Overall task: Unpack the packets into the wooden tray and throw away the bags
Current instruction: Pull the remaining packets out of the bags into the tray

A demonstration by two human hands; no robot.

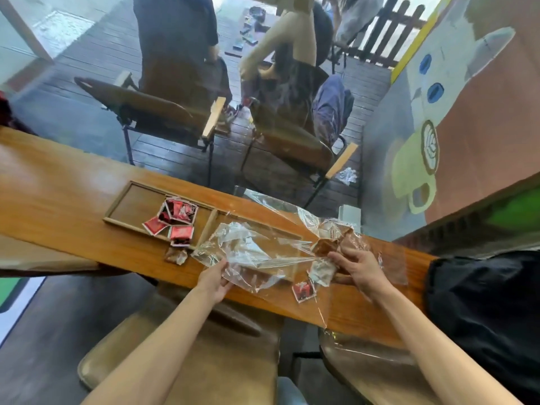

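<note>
Left hand [215, 278] pinches the near-left edge of a clear plastic bag [248, 252], fingers curled onto the film. Right hand [358, 266] grips the other end of the same bag together with a bunch of brown packets [336, 244]; film is pulled taut between the two hands. Bag lies crumpled over the right compartment of the wooden tray [122, 197], just ahead of both hands. Tray sits lengthwise on the bench [58, 182], two compartments split by a divider. Left compartment holds a loose pile of red packets [176, 213] bunched at its right end, a couple spilling over the near rim onto the bench. One brown packet [176, 255] lies on the bench just beside the tray's near edge, left of the left hand. Another red packet [304, 291] lies on the bench near the front edge, between the hands, closer to the right one. A pale packet [321, 271] sits just under the right hand, touching the film; can't tell if it's inside the bag. More clear film [393, 266] trails right of the right hand. Dark bag [482, 311] at far right. Two chairs [152, 109] beyond the bench, people seated.
</note>
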